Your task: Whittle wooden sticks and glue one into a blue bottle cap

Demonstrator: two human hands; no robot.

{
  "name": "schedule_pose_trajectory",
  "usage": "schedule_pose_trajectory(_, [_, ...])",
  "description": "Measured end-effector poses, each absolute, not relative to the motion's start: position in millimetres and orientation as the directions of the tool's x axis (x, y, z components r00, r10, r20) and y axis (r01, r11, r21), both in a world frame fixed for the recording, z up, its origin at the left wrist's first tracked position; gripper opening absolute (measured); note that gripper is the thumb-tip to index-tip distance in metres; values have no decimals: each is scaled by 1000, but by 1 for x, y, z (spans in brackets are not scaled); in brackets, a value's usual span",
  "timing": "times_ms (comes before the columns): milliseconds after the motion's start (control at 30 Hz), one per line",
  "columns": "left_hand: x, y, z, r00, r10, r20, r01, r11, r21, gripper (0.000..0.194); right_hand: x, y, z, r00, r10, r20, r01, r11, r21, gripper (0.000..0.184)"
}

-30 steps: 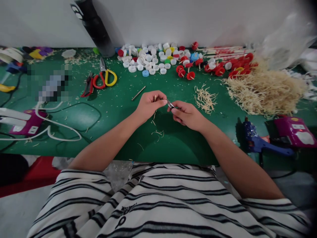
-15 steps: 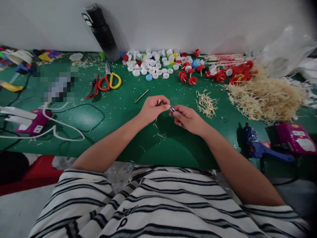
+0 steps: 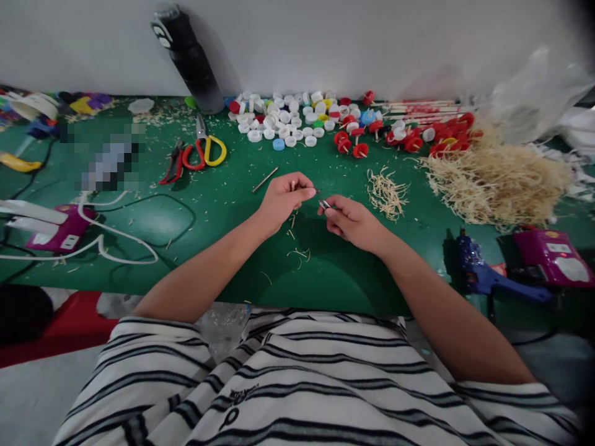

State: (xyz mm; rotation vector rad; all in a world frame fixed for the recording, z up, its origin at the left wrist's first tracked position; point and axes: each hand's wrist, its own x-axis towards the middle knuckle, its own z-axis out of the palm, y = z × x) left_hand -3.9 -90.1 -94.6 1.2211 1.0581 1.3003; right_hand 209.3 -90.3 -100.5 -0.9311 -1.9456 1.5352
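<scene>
My left hand [image 3: 287,197] is closed in a pinch, with short pale wooden-looking strands [image 3: 293,185] showing between its fingers. Something thin and dark pokes out at its fingertips, too small to make out. Close by on the right, my right hand [image 3: 346,217] is wrapped round a small silver nail clipper [image 3: 324,204], its metal end pointing at the left fingertips. A narrow gap separates the two hands. Loose strand offcuts [image 3: 300,254] lie on the green tabletop [image 3: 316,282] below them. Right of my hands is a small pile of pale strands [image 3: 388,194].
Behind lie many white bottle caps [image 3: 284,118] and red caps on sticks [image 3: 360,150]. Scissors [image 3: 204,148], pliers [image 3: 174,162], a metal rod [image 3: 265,179] and a black bottle [image 3: 190,62] stand left. A large fibre heap [image 3: 502,179] and blue glue gun [image 3: 493,275] are right.
My left hand has drawn slightly up and left, away from the clipper, opening a gap between the hands. My right hand has barely moved and keeps its hold.
</scene>
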Motion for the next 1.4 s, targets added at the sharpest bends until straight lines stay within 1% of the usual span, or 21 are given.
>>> schedule_pose_trajectory(100, [-4,-89,-93,14,999,39,-171,-36,985,10,209,-89,-101,-624,780,-42,205,111,-972,19])
schedule_pose_trajectory(200, [-3,-89,-93,22,1000,8,-186,-4,982,10,210,-88,-101,-622,783,-17,178,120,-977,20])
schedule_pose_trajectory(400, [-2,-92,-94,52,999,7,-183,3,983,9,212,-89,-98,-650,759,-22,136,89,-987,17])
schedule_pose_trajectory(567, [-1,-92,-94,44,999,5,-214,5,977,10,214,-91,-100,-641,767,21,79,93,-993,25])
schedule_pose_trajectory(667, [-1,-91,-93,44,999,5,-214,5,977,11,213,-91,-102,-558,826,80,-25,80,-996,32])
schedule_pose_trajectory(767, [-1,-91,-92,40,999,9,-210,-1,978,12,210,-89,-102,-482,867,129,-113,84,-990,42])
schedule_pose_trajectory(867, [-1,-92,-92,35,999,11,-204,-4,979,14,207,-88,-101,-484,867,118,-107,76,-991,47])
schedule_pose_trajectory(967, [-1,-94,-90,33,999,5,-184,1,983,15,206,-89,-103,-502,853,141,-96,107,-990,46])
schedule_pose_trajectory(1100, [-2,-95,-89,31,999,8,-174,-2,985,16,208,-90,-106,-538,825,174,-95,145,-985,41])
schedule_pose_trajectory(1300, [-1,-95,-91,35,999,25,-184,-18,983,17,211,-87,-109,-612,778,142,-107,96,-990,35])
schedule_pose_trajectory(1400, [-1,-96,-91,44,996,80,-165,-72,984,17,212,-87,-110,-633,761,144,-95,108,-990,31])
